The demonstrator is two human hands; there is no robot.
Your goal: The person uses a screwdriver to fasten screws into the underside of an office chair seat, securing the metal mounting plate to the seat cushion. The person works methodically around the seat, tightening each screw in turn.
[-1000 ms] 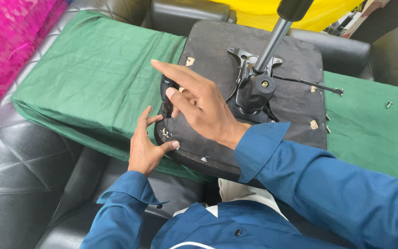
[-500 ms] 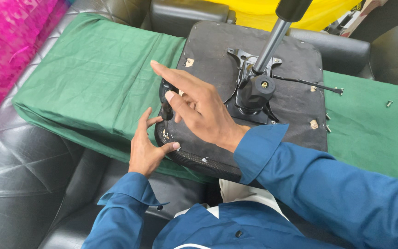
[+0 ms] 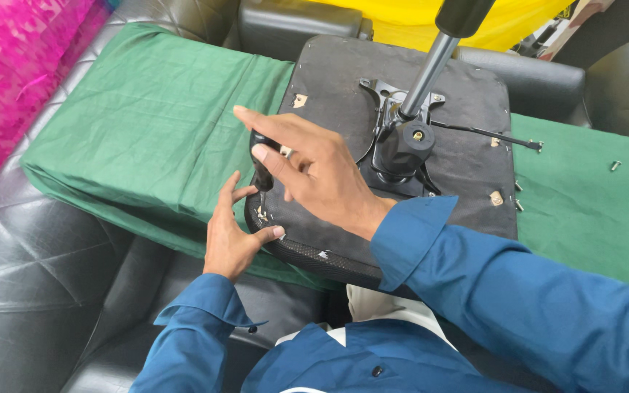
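An upturned black office-chair seat (image 3: 329,94) lies on a green cloth (image 3: 147,124), its metal mechanism (image 3: 402,142) and gas-lift column (image 3: 431,65) pointing up. My right hand (image 3: 314,171) holds a black-handled screwdriver (image 3: 261,171) upright over the seat's near-left corner, index finger stretched out. My left hand (image 3: 231,233) rests against that same corner, thumb and fingers around the screwdriver tip and a small metal bracket (image 3: 261,215).
The cloth covers a black leather sofa (image 3: 45,276). Loose screws (image 3: 614,165) lie on the cloth at the right. A thin lever rod (image 3: 489,135) sticks out of the mechanism. A pink sheet (image 3: 9,80) is at the left, yellow fabric (image 3: 416,18) behind.
My hands stay at the seat's near-left corner; the right hand has shifted only slightly on the screwdriver. The seat has not moved.
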